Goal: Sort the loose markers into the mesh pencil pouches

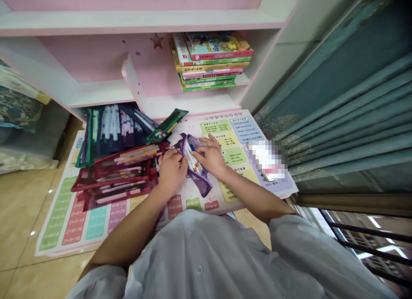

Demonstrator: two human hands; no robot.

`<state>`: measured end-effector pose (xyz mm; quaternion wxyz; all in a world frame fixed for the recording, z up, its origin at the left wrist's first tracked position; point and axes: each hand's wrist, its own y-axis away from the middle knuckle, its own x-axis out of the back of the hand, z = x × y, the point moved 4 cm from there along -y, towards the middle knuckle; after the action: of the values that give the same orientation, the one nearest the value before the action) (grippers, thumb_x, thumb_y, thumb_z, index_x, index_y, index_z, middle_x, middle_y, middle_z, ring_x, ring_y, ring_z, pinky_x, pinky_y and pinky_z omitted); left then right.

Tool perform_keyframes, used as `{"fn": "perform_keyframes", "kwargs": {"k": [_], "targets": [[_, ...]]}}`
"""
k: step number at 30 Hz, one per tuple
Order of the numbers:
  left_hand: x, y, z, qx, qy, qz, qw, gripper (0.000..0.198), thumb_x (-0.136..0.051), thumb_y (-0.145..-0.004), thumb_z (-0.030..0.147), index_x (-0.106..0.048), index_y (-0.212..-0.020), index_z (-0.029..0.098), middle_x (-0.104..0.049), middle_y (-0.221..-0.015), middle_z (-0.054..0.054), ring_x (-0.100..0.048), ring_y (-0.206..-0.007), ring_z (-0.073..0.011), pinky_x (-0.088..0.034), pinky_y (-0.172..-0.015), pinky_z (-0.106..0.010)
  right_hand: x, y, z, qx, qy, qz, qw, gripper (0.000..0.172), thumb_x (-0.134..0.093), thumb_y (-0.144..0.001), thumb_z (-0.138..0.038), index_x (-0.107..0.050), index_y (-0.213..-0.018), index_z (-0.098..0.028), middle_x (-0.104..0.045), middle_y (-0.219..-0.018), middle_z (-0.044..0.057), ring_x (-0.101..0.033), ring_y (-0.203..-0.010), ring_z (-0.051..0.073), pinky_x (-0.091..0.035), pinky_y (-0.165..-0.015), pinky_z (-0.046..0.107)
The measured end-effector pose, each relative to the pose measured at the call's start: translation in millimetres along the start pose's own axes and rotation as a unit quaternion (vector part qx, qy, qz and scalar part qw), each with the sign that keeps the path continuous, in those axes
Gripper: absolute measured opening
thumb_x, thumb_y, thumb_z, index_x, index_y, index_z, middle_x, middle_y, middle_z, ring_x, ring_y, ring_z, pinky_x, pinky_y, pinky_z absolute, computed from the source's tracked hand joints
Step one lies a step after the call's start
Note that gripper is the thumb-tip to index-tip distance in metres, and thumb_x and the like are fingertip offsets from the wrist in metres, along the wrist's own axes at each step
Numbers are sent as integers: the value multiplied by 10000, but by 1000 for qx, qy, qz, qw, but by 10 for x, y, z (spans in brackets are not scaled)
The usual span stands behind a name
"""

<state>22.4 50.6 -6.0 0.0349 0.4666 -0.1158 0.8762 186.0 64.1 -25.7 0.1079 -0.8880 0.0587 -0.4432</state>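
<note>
We find the purple zip pouch [201, 183] lying on a printed multiplication mat [67, 221], its opening spread and pens [193, 159] visible inside. Our left hand [170, 172] grasps its nearer flap; our right hand [210, 155] grasps the opposite side, fingers curled over the edge. Red mesh pouches [116, 174] lie stacked just beside it, with dark pouches [112, 131] beyond, below a shelf [96, 97].
</note>
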Motion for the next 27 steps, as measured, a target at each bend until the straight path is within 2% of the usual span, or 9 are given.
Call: {"fn": "perform_keyframes", "kwargs": {"k": [4,7,10,14,17,22,27], "targets": [[7,0,2,1,-2,-7,1000,243,-556,-910,298,-690,-740,187,-713,-1189,-116,-611,-1180,-282,-444,-1027,-496,1,0,30,-10,34,-22,999,323,-658,-869,-437,-717,-657,-201,-605,-1378,114,-308,-1449,423,-310,-1072,706],[27,0,9,1,-10,-9,1000,247,-544,-915,293,-696,-749,191,-712,-1192,-113,-606,-1184,-279,-444,-1029,-493,38,-16,68,9,16,-16,1000,268,-594,-907,-377,-758,-775,-211,-614,-1360,110,-320,-1451,394,-319,-1110,673],[37,0,5,2,-26,-20,999,252,-528,-922,294,-711,-787,184,-702,-1212,-126,-597,-1195,-290,-444,-1031,-508,117,-41,131,66,0,-15,998,230,-540,-894,-222,-770,-894,-218,-598,-1370,103,-312,-1468,345,-313,-1165,614],[38,-4,-22,3,-43,-31,999,230,-534,-918,286,-728,-849,183,-682,-1260,-134,-559,-1255,-307,-414,-1061,-540,219,-55,238,156,22,-71,985,346,-530,-812,-68,-773,-974,-254,-537,-1444,78,-225,-1511,341,-275,-1181,629],[51,-15,-38,9,-62,-31,998,209,-534,-914,246,-733,-890,187,-661,-1306,-133,-513,-1318,-317,-375,-1092,-567,271,-57,287,187,54,-98,976,316,-603,-807,-80,-776,-994,-267,-503,-1479,83,-182,-1519,379,-262,-1159,674],[75,-26,-42,11,-79,-49,996,205,-538,-914,218,-740,-941,200,-644,-1330,-131,-474,-1360,-336,-359,-1090,-614,328,-32,183,244,65,-92,963,112,-683,-847,-193,-778,-863,-250,-517,-1478,79,-167,-1520,383,-247,-1154,678],[92,-9,-12,-36,-76,-59,995,201,-561,-909,214,-752,-944,264,-629,-1358,-92,-421,-1395,-363,-297,-1068,-717,381,97,-50,310,84,-111,940,149,-612,-888,-207,-740,-819,-244,-528,-1488,29,-150,-1527,370,-171,-1177,670]]}}
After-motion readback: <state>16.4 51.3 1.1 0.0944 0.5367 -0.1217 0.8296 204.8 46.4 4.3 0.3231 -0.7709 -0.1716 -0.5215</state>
